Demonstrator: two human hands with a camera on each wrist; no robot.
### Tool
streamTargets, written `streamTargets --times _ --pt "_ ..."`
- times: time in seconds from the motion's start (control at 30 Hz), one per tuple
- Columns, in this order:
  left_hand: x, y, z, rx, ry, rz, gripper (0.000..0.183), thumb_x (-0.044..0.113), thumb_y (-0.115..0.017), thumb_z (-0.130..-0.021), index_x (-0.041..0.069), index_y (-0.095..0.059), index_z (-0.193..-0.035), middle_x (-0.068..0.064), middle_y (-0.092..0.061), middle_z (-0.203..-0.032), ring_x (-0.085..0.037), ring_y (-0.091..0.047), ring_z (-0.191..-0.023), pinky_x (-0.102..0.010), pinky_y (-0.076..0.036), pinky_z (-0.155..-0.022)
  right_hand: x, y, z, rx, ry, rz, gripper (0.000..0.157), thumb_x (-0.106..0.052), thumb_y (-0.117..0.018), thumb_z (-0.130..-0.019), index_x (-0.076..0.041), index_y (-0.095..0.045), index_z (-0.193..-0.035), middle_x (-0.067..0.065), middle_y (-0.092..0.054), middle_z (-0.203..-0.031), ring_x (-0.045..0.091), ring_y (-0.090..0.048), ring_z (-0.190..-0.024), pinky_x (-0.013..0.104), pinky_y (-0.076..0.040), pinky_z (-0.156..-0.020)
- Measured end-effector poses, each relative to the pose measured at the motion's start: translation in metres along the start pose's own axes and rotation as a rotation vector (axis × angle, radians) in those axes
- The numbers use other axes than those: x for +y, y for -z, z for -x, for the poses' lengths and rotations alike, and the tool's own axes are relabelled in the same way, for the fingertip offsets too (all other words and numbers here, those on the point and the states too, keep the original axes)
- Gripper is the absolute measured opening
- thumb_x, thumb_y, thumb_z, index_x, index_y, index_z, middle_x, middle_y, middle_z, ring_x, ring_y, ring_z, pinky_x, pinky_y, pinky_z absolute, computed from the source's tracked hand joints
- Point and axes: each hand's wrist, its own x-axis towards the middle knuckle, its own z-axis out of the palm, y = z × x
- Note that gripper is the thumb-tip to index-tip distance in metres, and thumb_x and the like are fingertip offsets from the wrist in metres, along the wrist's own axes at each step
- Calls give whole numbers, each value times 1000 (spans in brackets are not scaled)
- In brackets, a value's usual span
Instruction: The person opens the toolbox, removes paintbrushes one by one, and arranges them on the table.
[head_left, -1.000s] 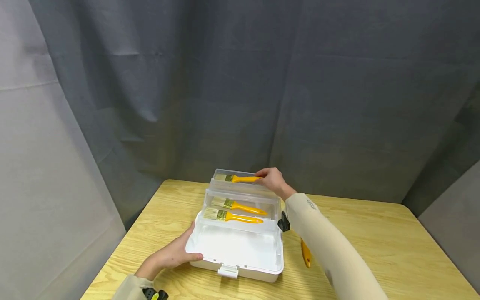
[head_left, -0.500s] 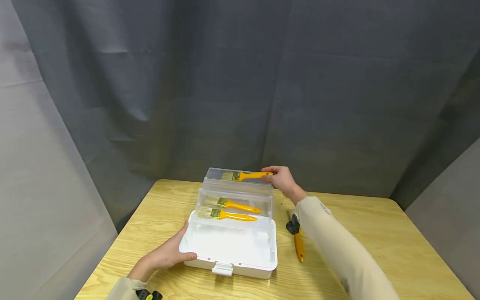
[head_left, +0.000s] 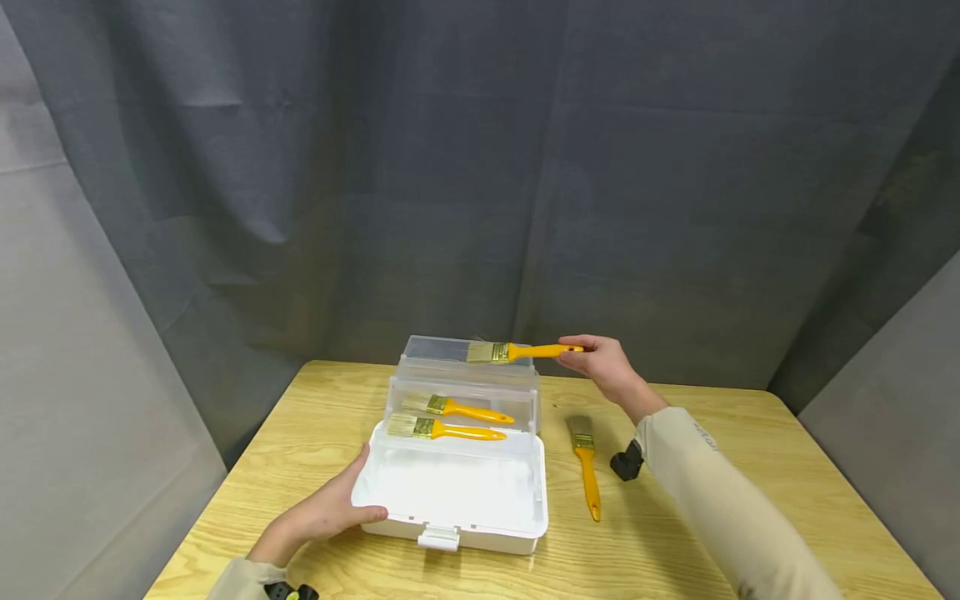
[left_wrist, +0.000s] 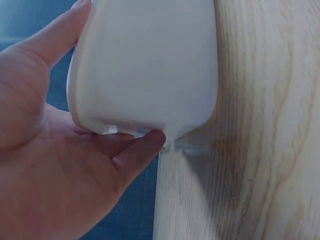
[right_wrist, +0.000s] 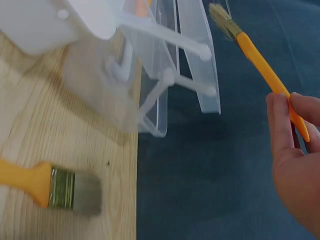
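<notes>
Near the table's (head_left: 322,417) far edge, brush (head_left: 525,352): likely light, stiff; best held mid-handle.
Right hand (head_left: 609,367): pinches its end.
Left hand (head_left: 324,507): grips box (head_left: 491,539).

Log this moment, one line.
right hand: holds brush by handle; left hand: grips white box; clear trays: two brushes; table: one brush
</notes>
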Motion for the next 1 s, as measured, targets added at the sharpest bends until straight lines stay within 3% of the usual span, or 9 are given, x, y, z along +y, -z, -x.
streamTargets --times 0.13,0.33,0.47,0.7,0.83,1.0 --pt "-2 0 1 3 0 -2 114 31 -75 -81 -4 10 -147 -26 4 -153 -40 -4 -139 -56 -10 -109 3 16 12 -13 -13 -25 42 -3 -56 -94 10 -47 -132 26 -41 -134 30 -57 -114 33 -45 -92" --pt "-3 0 3 5 1 -5 114 32 -75 -81 -5 10 -147 -27 4 -153 -41 -3 -139 -57 -9 -108 8 44 33 -37 -14 -75 48 -4 -59 -93 13 -42 -134 27 -38 -135 21 -63 -103 30 -47 -90" --pt "-3 0 4 6 8 2 114 31 -76 -80 -5 10 -147 -27 5 -153 -41 -3 -139 -57 -9 -108 11 62 46 -49 -17 -145 40 -1 -62 -90 8 -52 -128 22 -46 -128 15 -65 -97 28 -49 -86" --pt "-3 2 3 10 -9 8 114 31 -76 -80 -5 10 -147 -27 5 -153 -41 -3 -139 -56 -9 -108 26 95 66 -90 -5 -302 25 3 -59 -90 -3 -66 -113 9 -57 -113 18 -65 -99 27 -49 -86" --pt "-4 2 3 6 -9 4 113 31 -76 -81 -5 9 -147 -26 4 -153 -41 -4 -139 -56 -9 -108 42 111 77 -129 -9 -380 28 8 -52 -93 -8 -69 -108 7 -57 -112 18 -64 -101 28 -48 -88" --pt "-4 1 4 6 -7 7 113 30 -75 -81 -5 9 -147 -26 4 -153 -42 -4 -139 -57 -10 -108 60 132 87 -157 -7 -447 33 12 -45 -94 -3 -68 -112 8 -62 -110 19 -64 -101 30 -47 -89"
